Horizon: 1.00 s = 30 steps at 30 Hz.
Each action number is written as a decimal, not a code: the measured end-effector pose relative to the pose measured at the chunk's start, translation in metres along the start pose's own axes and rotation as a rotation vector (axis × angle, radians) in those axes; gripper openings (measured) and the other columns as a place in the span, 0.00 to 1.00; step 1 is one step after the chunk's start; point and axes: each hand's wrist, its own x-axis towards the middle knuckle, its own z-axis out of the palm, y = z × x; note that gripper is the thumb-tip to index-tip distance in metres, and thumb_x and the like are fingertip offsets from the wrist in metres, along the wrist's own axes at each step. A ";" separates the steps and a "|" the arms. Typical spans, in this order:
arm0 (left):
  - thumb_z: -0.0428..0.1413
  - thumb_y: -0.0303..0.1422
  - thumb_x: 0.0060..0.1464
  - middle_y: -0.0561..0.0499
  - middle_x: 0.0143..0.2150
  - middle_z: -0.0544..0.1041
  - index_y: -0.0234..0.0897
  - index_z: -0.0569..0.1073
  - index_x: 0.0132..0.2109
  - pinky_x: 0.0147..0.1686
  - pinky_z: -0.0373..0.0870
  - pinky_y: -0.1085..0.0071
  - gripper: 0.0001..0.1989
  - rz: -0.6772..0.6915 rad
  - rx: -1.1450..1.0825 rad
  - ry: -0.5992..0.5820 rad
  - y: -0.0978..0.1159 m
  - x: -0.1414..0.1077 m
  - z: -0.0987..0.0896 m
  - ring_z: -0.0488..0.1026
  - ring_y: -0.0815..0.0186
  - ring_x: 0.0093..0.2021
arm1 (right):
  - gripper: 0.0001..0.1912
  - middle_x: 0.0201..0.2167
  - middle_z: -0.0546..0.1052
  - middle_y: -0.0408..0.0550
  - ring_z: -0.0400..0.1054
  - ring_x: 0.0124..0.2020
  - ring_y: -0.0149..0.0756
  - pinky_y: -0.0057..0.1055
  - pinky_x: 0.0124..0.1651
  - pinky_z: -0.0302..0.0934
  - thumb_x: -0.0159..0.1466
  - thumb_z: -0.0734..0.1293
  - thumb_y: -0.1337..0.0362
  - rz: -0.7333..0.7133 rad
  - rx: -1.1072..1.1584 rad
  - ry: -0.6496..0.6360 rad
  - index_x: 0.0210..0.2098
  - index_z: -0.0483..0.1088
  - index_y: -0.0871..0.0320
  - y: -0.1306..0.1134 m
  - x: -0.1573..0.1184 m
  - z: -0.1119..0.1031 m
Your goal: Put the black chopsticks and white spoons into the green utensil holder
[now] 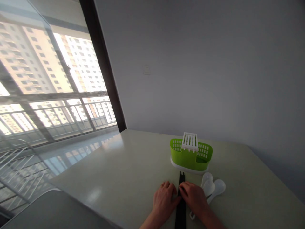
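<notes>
On the table, a long black strip-like object point(181, 211) points away from me, with a notched, forked far end. My left hand point(164, 198) rests at its left side, fingers curled, thumb and forefinger closed at its edge. From the right, my right hand point(193, 195) has its bent fingers closed on the upper part of the same object. Several white spoons point(219, 187) lie beside and partly under my right hand, bowls pointing away. Beyond the hands stands a green basket point(188, 159) with slotted ends and a white base.
A white slatted rack point(190, 141) sits across the basket's rim. The pale table point(114, 165) reaches back to a grey wall with a switch point(146, 70). At lower left are a grey chair back point(59, 211) and a metal rack point(21, 175), near large windows.
</notes>
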 end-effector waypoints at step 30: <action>0.47 0.26 0.51 0.50 0.34 0.74 0.37 0.70 0.41 0.33 0.65 0.75 0.11 0.059 -0.133 0.236 -0.015 0.025 -0.075 0.72 0.68 0.32 | 0.06 0.28 0.71 0.41 0.65 0.33 0.36 0.30 0.35 0.53 0.62 0.60 0.69 -0.147 0.009 0.095 0.33 0.66 0.53 -0.004 -0.001 0.005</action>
